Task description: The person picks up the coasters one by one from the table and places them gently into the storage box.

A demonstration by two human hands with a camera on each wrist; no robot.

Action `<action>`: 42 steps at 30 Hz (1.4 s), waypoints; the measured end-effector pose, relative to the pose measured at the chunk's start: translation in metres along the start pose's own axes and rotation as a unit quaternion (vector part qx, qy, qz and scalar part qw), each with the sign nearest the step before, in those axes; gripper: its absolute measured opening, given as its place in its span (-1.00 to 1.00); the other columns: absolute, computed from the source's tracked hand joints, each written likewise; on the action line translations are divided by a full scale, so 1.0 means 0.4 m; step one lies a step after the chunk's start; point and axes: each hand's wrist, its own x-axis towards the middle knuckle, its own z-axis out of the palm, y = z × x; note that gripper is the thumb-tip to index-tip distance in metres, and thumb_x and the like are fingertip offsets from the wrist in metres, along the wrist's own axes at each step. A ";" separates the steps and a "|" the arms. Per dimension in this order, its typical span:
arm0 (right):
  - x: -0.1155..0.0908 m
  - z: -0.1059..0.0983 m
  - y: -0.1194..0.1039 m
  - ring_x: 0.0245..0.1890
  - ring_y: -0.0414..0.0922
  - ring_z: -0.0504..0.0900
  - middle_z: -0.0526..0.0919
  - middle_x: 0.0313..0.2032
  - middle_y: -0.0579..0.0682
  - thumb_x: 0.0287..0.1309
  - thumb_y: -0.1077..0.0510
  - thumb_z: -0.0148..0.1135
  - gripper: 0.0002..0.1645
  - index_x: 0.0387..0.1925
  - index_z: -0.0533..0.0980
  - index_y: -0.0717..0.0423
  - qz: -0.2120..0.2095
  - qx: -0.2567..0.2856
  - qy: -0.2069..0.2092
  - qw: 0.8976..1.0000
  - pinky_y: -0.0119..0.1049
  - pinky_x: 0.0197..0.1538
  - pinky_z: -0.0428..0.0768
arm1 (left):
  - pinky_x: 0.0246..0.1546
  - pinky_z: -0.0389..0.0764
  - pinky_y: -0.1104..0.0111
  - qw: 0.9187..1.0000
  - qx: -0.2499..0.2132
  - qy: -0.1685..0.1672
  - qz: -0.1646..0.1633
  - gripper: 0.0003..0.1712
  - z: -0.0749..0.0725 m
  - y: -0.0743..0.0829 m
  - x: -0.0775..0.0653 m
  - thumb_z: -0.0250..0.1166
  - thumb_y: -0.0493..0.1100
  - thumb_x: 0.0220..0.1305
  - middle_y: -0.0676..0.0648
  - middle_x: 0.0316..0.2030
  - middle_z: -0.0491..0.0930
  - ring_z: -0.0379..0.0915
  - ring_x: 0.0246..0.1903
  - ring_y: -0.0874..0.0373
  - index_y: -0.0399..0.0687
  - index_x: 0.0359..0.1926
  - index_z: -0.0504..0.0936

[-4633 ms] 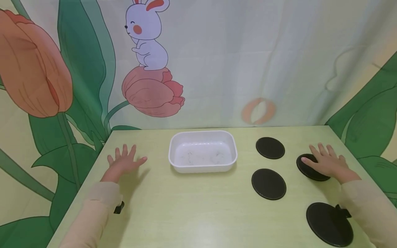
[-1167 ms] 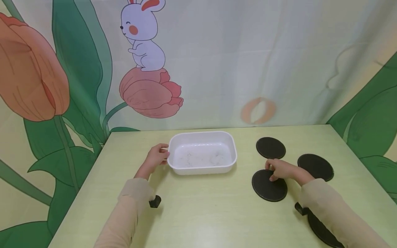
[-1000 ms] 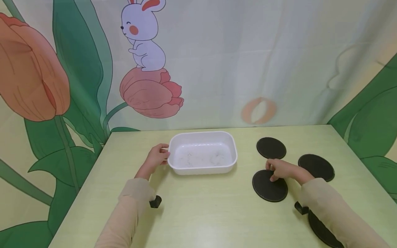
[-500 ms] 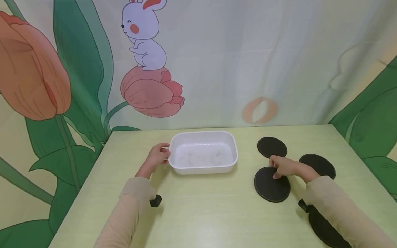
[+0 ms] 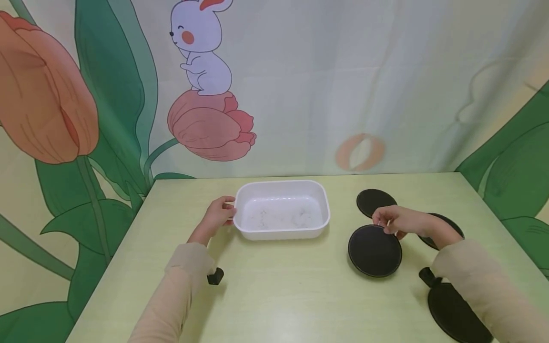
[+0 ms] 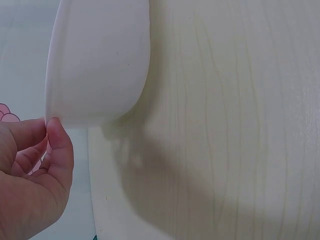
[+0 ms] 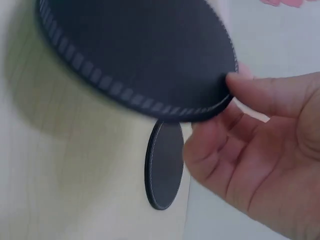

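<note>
A white rectangular plastic tray [image 5: 280, 234] stands near the table's far edge. My left hand [image 5: 217, 213] pinches the tray's left rim between thumb and forefinger, as the left wrist view shows up close. Farther right, my right hand [image 5: 403, 222] pinches the far right edge of a round black coaster [image 5: 374, 251] with stitched edging. In the right wrist view this coaster [image 7: 145, 50] is tilted and raised off the table, its rim between thumb and fingers. Another black coaster [image 5: 373, 201] lies flat just beyond that hand.
A third black coaster [image 5: 448, 224] lies partly hidden behind the right wrist. One more coaster [image 5: 454, 309] sits near the front right, partly under the right sleeve [image 5: 484, 281]. A printed curtain [image 5: 300, 85] hangs behind the pale wooden table [image 5: 274, 290].
My left hand came to the tray's rim and stays there. The right hand moved from the right-side coaster to the middle one, gripped its edge and has now lifted it off the table.
</note>
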 end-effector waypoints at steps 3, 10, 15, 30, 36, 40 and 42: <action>0.009 -0.001 -0.010 -0.52 -0.18 0.30 0.27 -0.45 -0.03 0.00 0.43 -0.10 -0.79 -0.25 0.28 0.24 -0.011 0.046 -0.006 0.999 -0.32 -0.52 0.40 | -0.33 0.56 0.40 1.000 0.000 0.002 0.001 -0.54 -0.002 -0.002 0.000 0.05 -0.32 0.23 -0.20 -0.10 0.35 0.43 -0.16 -0.06 -0.17 0.17 0.25; 0.046 0.015 -0.036 -0.48 -0.21 0.37 0.33 -0.41 -0.07 0.06 0.34 0.04 -0.79 -0.22 0.31 0.20 -0.042 0.119 0.015 0.992 -0.30 -0.48 0.49 | -0.32 0.57 0.39 1.000 -0.005 0.005 0.002 -0.54 -0.002 -0.006 0.003 0.06 -0.31 0.23 -0.19 -0.11 0.36 0.45 -0.20 0.00 -0.15 0.16 0.27; 0.077 0.038 -0.069 -0.47 -0.22 0.47 0.43 -0.41 -0.07 0.06 0.31 0.09 -0.79 -0.21 0.35 0.19 -0.051 0.184 0.044 0.981 -0.31 -0.44 0.55 | -0.24 0.57 0.29 1.000 -0.016 0.007 0.004 -0.54 -0.002 -0.009 0.007 0.07 -0.32 0.21 -0.17 -0.15 0.36 0.41 -0.27 0.08 -0.16 0.15 0.27; 0.196 0.102 -0.157 -0.49 -0.24 0.45 0.42 -0.41 -0.11 0.11 0.36 0.03 -0.77 -0.17 0.35 0.15 -0.057 0.268 0.126 0.953 -0.39 -0.41 0.53 | -0.39 0.55 0.44 1.000 -0.022 0.014 -0.004 -0.53 0.001 -0.015 0.017 0.09 -0.34 0.19 -0.14 -0.17 0.35 0.35 -0.29 0.11 -0.14 0.14 0.29; 0.243 0.129 -0.185 -0.55 -0.24 0.43 0.38 -0.42 -0.08 0.10 0.35 0.05 -0.75 -0.15 0.34 0.18 -0.049 0.312 0.154 0.936 -0.42 -0.46 0.53 | -0.41 0.55 0.47 1.000 -0.018 0.015 -0.012 -0.54 0.003 -0.014 0.017 0.09 -0.32 0.20 -0.15 -0.15 0.36 0.41 -0.27 0.07 -0.10 0.15 0.29; 0.274 0.147 -0.201 -0.58 -0.26 0.46 0.39 -0.44 -0.08 0.09 0.39 0.02 -0.75 -0.16 0.34 0.19 -0.041 0.336 0.171 0.925 -0.44 -0.49 0.53 | -0.44 0.54 0.48 1.000 -0.024 0.012 -0.001 -0.53 0.001 -0.016 0.015 0.08 -0.33 0.20 -0.16 -0.16 0.35 0.41 -0.29 0.07 -0.13 0.15 0.28; 0.290 0.156 -0.208 -0.57 -0.26 0.49 0.42 -0.45 -0.10 0.09 0.40 0.01 -0.75 -0.15 0.34 0.20 -0.038 0.346 0.177 0.921 -0.44 -0.50 0.53 | -0.45 0.53 0.48 1.000 -0.027 0.008 0.007 -0.53 0.000 -0.017 0.014 0.06 -0.34 0.21 -0.17 -0.16 0.35 0.42 -0.29 0.07 -0.16 0.16 0.27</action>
